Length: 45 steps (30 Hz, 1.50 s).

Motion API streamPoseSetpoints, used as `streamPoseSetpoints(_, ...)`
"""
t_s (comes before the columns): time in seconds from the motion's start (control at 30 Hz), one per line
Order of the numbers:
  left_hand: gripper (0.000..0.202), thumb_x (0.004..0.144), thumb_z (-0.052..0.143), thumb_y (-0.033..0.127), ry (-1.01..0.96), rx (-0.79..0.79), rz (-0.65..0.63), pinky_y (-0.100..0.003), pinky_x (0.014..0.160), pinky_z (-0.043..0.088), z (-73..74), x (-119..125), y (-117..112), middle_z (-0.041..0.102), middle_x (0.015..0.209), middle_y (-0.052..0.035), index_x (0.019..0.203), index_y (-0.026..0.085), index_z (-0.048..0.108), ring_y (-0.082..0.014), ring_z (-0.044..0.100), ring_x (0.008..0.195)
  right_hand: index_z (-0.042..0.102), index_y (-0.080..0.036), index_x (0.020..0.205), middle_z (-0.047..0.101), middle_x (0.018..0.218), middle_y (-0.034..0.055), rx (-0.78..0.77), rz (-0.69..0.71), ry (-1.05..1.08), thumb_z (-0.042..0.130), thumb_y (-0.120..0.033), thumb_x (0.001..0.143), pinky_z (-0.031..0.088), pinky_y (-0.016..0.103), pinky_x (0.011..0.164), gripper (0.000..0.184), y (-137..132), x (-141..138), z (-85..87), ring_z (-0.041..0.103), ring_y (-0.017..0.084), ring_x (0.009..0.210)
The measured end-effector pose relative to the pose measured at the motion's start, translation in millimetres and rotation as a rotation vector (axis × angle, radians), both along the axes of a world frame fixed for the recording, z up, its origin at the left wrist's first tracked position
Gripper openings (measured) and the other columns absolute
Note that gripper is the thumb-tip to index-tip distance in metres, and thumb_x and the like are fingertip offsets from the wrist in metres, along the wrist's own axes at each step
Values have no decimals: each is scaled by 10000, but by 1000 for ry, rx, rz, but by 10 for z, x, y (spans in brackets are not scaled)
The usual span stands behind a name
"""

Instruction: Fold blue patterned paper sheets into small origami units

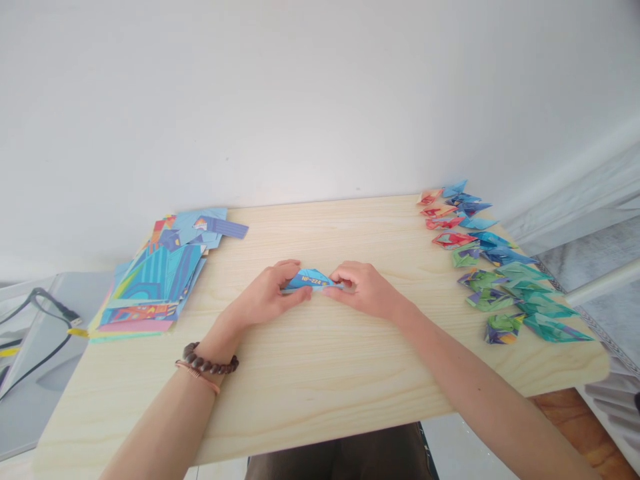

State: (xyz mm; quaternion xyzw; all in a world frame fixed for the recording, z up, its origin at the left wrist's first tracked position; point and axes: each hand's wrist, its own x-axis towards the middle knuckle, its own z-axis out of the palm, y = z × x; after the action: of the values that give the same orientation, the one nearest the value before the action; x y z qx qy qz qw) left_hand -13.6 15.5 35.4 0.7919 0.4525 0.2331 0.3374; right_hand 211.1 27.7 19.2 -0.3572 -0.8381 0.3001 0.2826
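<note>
Between my two hands, over the middle of the wooden table [320, 373], is a blue folded paper piece [309, 277] with yellow lettering. My left hand [267, 293] pinches its left end, thumb along the near edge. At the right end, the fingers and thumb of my right hand [363, 287] close on the paper's narrow tip. Parts of the paper are hidden behind the fingers. A beaded bracelet [210, 361] circles my left wrist.
On the left lies a pile of colourful printed paper sheets [160, 273]. Several red folded paper pieces [444, 223], green ones [485, 299] and teal ones [555, 327] stand in rows at the right edge. A white wall [320, 100] rises behind; a black cable [45, 297] lies left of the table.
</note>
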Motion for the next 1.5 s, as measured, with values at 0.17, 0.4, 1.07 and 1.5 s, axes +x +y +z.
streamPoseSetpoints(0.17,211,856,511,346,2,-106,3,-219,539,366,53,-32,-18,581,746,12,849,170,626,-110,478,605,644,-180,855,616,744,9,-33,-93,93,581,-318,840,400,237,626,152,43,73,10,521,105,649)
streamPoseSetpoints(0.4,195,811,603,305,-150,16,80,-240,704,474,-4,94,-82,656,939,-35,959,186,555,-145,612,805,643,-192,881,658,800,19,-3,-48,158,565,-272,845,419,246,642,117,-37,-23,20,551,111,679)
streamPoseSetpoints(1.07,121,880,539,254,-237,63,40,-330,905,482,-7,88,-80,681,1042,-61,957,177,594,-176,631,977,676,-182,824,713,785,19,-150,-86,230,538,-246,847,461,262,673,154,-68,-20,100,621,132,710)
streamPoseSetpoints(1.5,139,842,534,166,-172,137,-33,-273,871,485,-36,151,-95,657,1074,-55,962,191,599,-163,621,980,638,-174,821,673,690,18,-294,-203,308,538,-351,857,456,234,575,206,-69,-86,-27,579,118,600)
